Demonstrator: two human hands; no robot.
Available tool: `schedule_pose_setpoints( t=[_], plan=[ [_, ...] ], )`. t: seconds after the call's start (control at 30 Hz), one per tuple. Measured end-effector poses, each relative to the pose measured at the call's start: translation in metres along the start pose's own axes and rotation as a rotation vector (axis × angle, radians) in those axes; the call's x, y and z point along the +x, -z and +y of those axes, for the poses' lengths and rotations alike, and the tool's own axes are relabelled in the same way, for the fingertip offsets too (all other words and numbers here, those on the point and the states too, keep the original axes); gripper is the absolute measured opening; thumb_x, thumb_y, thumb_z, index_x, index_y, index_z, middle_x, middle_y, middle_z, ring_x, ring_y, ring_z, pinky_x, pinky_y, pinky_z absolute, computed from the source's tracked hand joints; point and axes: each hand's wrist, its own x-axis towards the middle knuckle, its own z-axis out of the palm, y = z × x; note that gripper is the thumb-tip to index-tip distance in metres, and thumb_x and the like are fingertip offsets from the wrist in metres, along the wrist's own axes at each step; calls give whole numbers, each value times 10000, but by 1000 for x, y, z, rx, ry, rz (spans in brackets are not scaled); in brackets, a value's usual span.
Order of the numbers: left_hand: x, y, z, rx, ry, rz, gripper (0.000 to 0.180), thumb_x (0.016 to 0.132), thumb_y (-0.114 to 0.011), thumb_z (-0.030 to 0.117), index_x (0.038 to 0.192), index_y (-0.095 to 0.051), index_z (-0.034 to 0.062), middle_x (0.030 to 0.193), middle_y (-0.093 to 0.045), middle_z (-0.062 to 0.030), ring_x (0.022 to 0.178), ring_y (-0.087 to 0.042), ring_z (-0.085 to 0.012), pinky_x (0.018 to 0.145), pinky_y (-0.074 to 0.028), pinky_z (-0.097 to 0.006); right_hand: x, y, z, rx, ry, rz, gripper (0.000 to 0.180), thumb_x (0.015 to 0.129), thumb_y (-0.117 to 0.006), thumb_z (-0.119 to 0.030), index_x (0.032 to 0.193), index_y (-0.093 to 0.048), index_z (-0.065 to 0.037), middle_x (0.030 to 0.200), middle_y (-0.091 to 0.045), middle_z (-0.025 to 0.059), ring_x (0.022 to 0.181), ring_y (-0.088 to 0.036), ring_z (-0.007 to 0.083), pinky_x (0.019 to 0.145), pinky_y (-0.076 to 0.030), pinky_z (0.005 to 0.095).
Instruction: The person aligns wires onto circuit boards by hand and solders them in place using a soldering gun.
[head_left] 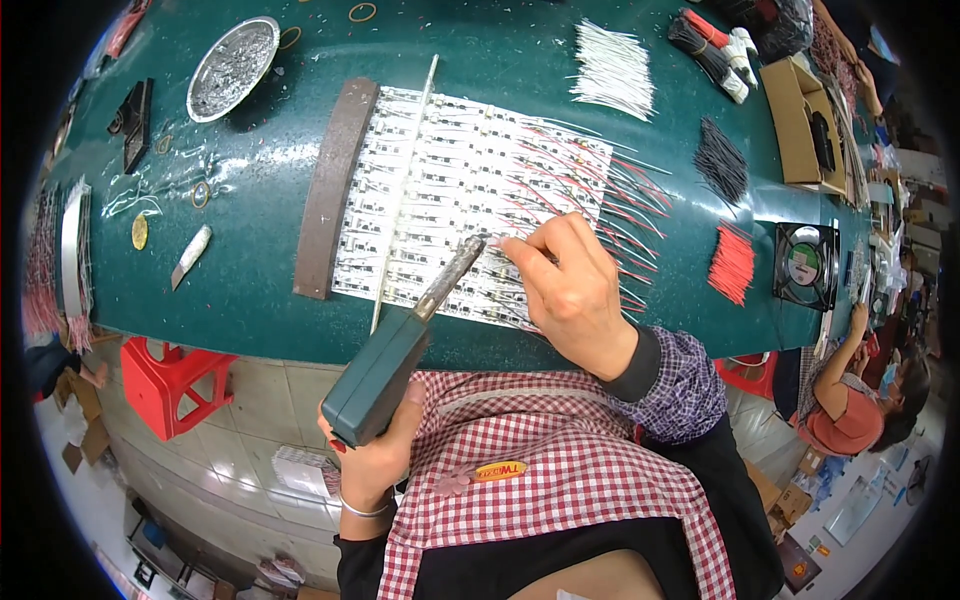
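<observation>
My left hand [372, 462] grips the green handle of a soldering iron [400, 345], whose metal tip reaches up to a white panel of small circuit boards [440, 190] on the green table [260, 290]. My right hand [570, 285] rests on the panel's near right part, fingers pinched on a thin wire right at the iron's tip. Red and white wires [630, 200] stick out from the panel's right edge. A brown curved bar [333, 185] lies along the panel's left edge.
A metal dish of solder scraps [232, 68] sits far left. Bundles of white wires [612, 68], black wires [722, 160] and red wires [732, 262] lie to the right, beside a small fan [805, 265] and a cardboard box [800, 120]. A red stool [165, 380] stands below. Another person [850, 400] sits right.
</observation>
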Motion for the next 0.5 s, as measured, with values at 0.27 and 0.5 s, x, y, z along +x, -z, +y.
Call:
schedule_pose_setpoints(
  t=[0.27,0.5],
  plan=[
    [-6,2,-9,-108,-34,16,272,855,-660,-44,1121,-605,-57,772,-595,-43,562,-499,-72,494,-391,-227,0,0,0,-8,1,11,256,668,-606,62,911,-653,-5,780,-480,75,738,-499,236,601,-449,341],
    [-2,-1,10,-161,117,91,195,770,-778,69,910,-703,-42,821,-722,-110,674,-687,-175,600,-516,-288,0,-2,0,15,-8,52,263,658,-625,59,910,-653,-7,814,-520,85,768,-527,249,634,-459,362]
  ],
)
